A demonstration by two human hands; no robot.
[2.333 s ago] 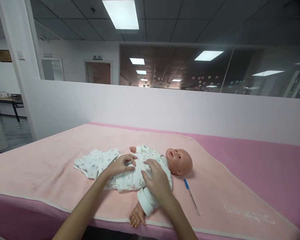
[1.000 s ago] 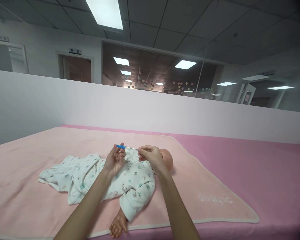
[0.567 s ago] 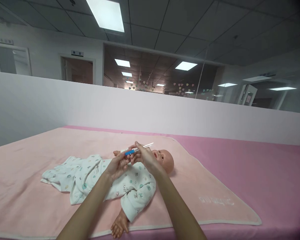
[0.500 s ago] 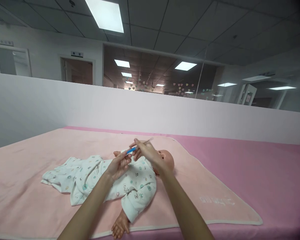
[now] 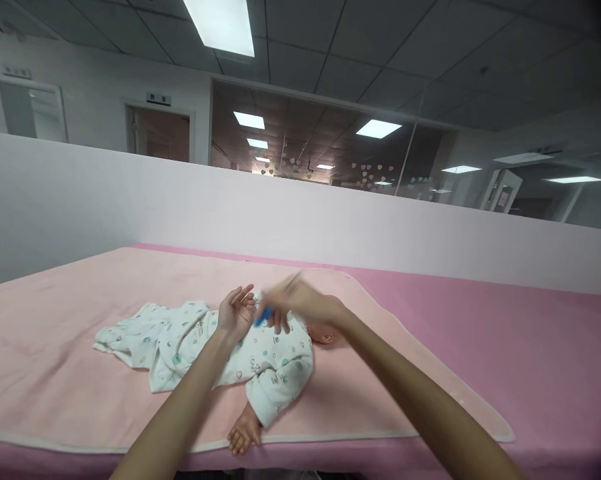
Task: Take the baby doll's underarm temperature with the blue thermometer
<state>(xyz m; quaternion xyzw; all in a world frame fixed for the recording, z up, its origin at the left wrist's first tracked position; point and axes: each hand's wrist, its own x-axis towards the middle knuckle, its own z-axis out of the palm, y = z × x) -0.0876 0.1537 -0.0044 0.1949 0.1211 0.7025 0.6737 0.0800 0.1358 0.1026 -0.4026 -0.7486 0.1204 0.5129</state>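
Note:
A baby doll in a white patterned outfit (image 5: 275, 353) lies on its back, head to the right. Over its chest, my right hand (image 5: 300, 303) grips a slim stick with a blue end (image 5: 262, 318). Motion smears this hand, and the stick's thin pale end shows only faintly above the knuckles; its exact kind is unclear. My left hand (image 5: 236, 313) hovers just left of it, palm up with the fingers apart and nothing in them. Most of the doll's head (image 5: 325, 333) is hidden behind my right hand and wrist.
Under the doll is a peach blanket (image 5: 80, 393) with a pale edge, spread over a pink padded surface (image 5: 480, 320). A low white wall (image 5: 300, 220) runs along the back. The doll's near hand (image 5: 245, 433) rests at the blanket's front edge.
The left hand has let go of the stick's blue end and its fingers have spread. My right hand now holds the stick alone, turned steeper, with its blue end lower.

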